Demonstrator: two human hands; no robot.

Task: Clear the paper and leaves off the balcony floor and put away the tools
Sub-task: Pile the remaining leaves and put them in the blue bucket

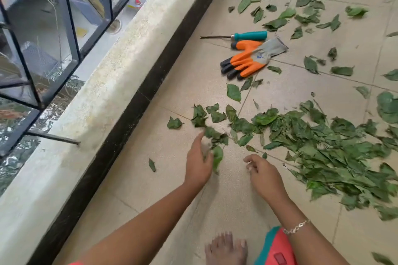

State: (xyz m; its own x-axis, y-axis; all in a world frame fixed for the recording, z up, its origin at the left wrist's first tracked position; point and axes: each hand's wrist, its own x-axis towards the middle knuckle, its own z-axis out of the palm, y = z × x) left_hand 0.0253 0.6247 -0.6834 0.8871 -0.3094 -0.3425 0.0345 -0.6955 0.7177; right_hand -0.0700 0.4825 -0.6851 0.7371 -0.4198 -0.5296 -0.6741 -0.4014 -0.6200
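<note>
Left hand (199, 162) pinched leaf (218, 157), forefinger out; right hand (263, 175) loosely curled, empty. Leaf pile (323, 153) lay at 3 o'clock, stretched 10-to-4; right hand nearer.

Bright, soft daylight enters from the railing (67, 17) at left; shadows on the floor (150, 178) are faint; near-right leaves (344, 168) look smeared; straight edges bow

On the floor (193, 84), a hand tool (247, 36) lies just behind the glove (252, 58). Scattered leaves (287, 13) lie farther behind the glove, a leaf heap (323, 148) before it and rightward. The ledge (120, 66) runs left of the glove, railing (68, 21) on it.
</note>
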